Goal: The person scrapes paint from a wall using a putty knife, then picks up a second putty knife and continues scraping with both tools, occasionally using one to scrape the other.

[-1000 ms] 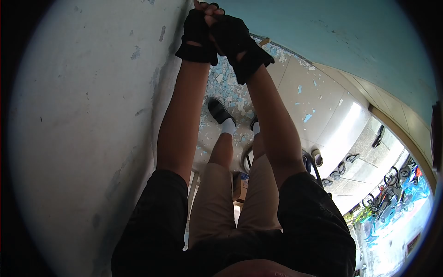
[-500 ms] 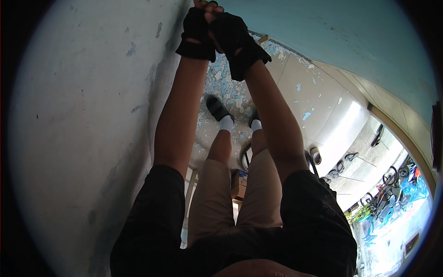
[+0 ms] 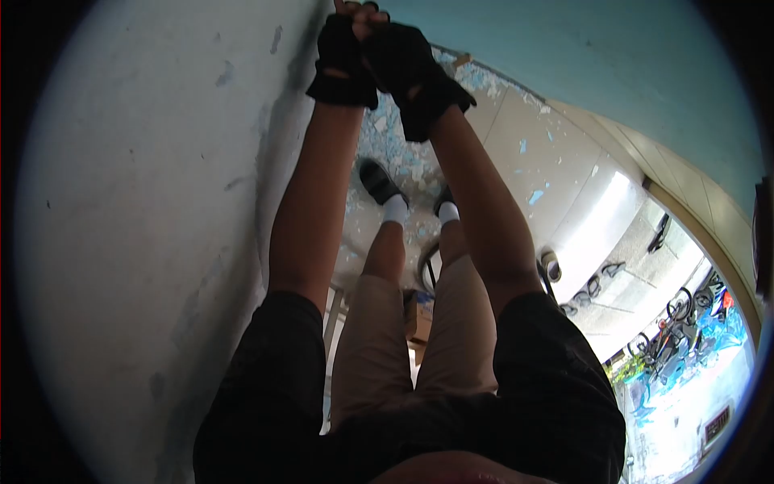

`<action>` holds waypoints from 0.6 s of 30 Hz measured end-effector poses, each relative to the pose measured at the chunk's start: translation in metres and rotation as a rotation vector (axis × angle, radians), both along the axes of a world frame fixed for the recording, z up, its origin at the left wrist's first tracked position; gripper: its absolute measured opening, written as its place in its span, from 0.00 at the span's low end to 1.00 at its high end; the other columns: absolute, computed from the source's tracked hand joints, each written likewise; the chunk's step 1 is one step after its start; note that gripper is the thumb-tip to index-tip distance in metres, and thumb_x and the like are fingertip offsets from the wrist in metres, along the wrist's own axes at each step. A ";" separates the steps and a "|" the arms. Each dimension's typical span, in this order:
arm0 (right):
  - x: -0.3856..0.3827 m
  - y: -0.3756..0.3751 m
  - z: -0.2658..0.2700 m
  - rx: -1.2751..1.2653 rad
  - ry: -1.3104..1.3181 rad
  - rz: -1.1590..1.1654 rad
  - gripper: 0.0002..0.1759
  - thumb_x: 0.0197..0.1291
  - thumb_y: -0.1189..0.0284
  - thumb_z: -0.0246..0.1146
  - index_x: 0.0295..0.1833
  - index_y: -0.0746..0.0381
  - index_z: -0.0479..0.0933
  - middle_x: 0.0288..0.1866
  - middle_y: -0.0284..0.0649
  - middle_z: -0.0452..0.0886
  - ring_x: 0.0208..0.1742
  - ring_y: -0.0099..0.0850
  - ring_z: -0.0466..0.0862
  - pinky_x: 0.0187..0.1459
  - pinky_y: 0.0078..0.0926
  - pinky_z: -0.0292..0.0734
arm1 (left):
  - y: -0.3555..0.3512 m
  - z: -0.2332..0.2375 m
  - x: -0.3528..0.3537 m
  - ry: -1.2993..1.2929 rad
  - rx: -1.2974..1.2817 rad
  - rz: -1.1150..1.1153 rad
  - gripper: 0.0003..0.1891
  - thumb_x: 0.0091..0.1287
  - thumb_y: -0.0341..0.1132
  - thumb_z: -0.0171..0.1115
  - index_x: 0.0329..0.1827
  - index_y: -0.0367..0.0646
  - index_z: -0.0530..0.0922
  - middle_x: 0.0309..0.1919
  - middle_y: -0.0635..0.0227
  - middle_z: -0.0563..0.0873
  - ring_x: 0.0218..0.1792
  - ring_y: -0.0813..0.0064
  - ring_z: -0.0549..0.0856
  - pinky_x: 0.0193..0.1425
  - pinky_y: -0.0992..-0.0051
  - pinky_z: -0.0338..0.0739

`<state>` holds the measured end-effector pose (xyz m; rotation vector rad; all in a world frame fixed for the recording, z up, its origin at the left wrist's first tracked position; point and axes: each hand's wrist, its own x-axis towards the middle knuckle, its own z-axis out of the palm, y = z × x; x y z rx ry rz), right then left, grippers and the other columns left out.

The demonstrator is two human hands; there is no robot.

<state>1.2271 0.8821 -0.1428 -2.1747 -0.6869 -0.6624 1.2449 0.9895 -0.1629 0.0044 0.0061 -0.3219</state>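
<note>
My left hand (image 3: 339, 55) and my right hand (image 3: 401, 58) are stretched far out at the top of the view, pressed against each other. Both wear black fingerless gloves. The bare fingers curl in around one another near the upper edge, and whatever they may grip is hidden by the gloves and the frame edge. Close by the left hand is the pale, stained wall (image 3: 161, 161). To the right of my right hand is a blue-green wall (image 3: 580, 56). Flaked blue and white paint (image 3: 395, 145) lies on the floor beneath the hands.
My feet in dark slippers (image 3: 377, 181) stand among the paint chips. A cardboard box (image 3: 419, 319) sits behind my legs, with a chair-like frame (image 3: 334, 310) beside it. Several shoes (image 3: 594, 286) lie by the doorway at right; bicycles (image 3: 680, 310) are outside.
The view has shifted very slightly. Both hands stay together in nearly the same place by the wall corner.
</note>
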 end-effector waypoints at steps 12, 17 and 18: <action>-0.002 -0.011 0.007 0.356 0.616 0.048 0.08 0.64 0.66 0.56 0.37 0.55 0.80 0.35 0.42 0.83 0.36 0.36 0.84 0.34 0.31 0.80 | -0.001 -0.021 0.001 0.124 0.383 0.167 0.05 0.66 0.36 0.53 0.34 0.47 0.72 0.27 0.74 0.73 0.35 0.73 0.75 0.45 0.73 0.73; 0.001 -0.005 0.018 -0.021 0.237 0.033 0.11 0.66 0.63 0.56 0.38 0.58 0.80 0.33 0.43 0.83 0.34 0.36 0.84 0.34 0.31 0.79 | -0.004 -0.005 0.016 -0.010 -0.107 0.111 0.04 0.64 0.36 0.58 0.35 0.48 0.73 0.27 0.73 0.73 0.33 0.76 0.74 0.48 0.74 0.72; -0.005 -0.004 0.044 -0.007 0.258 -0.068 0.11 0.66 0.65 0.55 0.39 0.57 0.80 0.34 0.43 0.83 0.35 0.37 0.84 0.35 0.32 0.79 | -0.008 0.023 0.009 -0.063 -0.010 0.119 0.04 0.63 0.34 0.59 0.36 0.48 0.72 0.28 0.74 0.73 0.34 0.77 0.74 0.49 0.74 0.71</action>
